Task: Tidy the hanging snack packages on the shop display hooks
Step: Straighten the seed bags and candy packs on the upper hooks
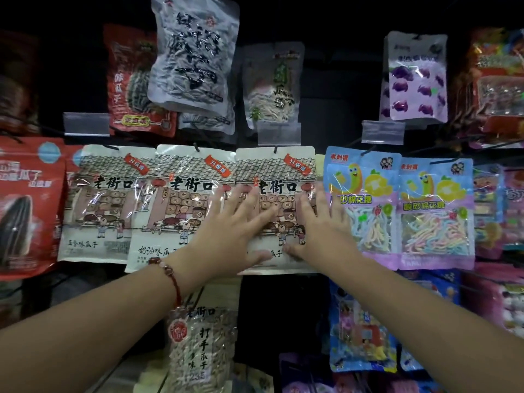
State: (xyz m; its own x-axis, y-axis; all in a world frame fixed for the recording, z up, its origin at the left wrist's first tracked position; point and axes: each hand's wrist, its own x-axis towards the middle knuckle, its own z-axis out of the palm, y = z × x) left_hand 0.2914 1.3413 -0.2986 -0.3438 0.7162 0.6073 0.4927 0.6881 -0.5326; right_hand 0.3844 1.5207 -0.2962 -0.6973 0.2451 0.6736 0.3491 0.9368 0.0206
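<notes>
Seed packet [279, 171], third cream one in the middle row, hangs just left of the blue candy bags [363, 199]. Your left hand [229, 225] and right hand [320, 225] lie flat, fingers spread wide. Press evenly so it'll hang straight, not overlapping its neighbour [181, 205].

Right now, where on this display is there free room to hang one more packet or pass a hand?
One dark gap lies below the right white seed packet, between the clear seed bag and the blue toy pack. Another sits right of the green-label packet. The middle row is crowded; both hands press there.
</notes>
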